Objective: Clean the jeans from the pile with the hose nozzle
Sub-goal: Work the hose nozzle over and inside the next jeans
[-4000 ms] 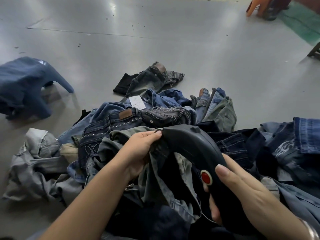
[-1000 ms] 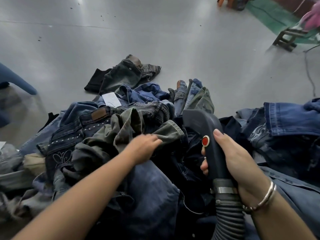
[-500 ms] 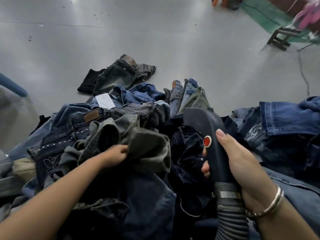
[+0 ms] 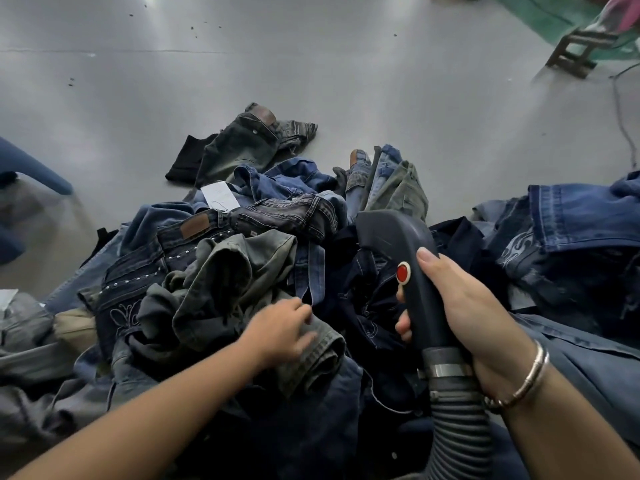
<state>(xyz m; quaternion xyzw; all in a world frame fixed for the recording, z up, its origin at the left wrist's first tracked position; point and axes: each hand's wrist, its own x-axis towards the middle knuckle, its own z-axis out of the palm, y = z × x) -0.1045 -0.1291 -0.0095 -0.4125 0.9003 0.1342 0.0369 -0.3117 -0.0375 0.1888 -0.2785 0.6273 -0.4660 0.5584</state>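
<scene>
Right hand (image 4: 464,306): wrapped around the handle of the dark hose nozzle (image 4: 408,268), thumb laid straight along the top just right of the red button (image 4: 402,272), fingertips showing under the left side of the handle. Metal bangle (image 4: 526,379) on the wrist. Nozzle head angled far and left, hanging over the dark navy jeans (image 4: 360,299) at the centre of the pile; contact between head and cloth not discernible. Ribbed grey hose (image 4: 460,434) joined to the near end of the nozzle by a metal clamp (image 4: 446,370), running off the near edge.

Left hand (image 4: 280,330): palm down on the olive-grey jeans (image 4: 242,271), left of the nozzle, fingers spread and slightly bent over the folded hem; blurred, so a true grip on the cloth cannot be confirmed.

Pile of jeans (image 4: 311,220): heaped on the grey floor (image 4: 311,64), filling the near half of the scene. Studded dark jeans with a brown leather patch (image 4: 195,227) on the left of the pile. White paper tag (image 4: 220,196) on the far side, just beyond the patch. Blue denim with a wide hem (image 4: 581,216) on the right. Separate faded dark jeans (image 4: 249,143) lying flat on the floor just beyond the pile. Pale grey garment (image 4: 27,341) at the left edge.

Far right corner: small wooden stool (image 4: 575,53) beside a green floor strip (image 4: 540,12), well apart from the pile.
</scene>
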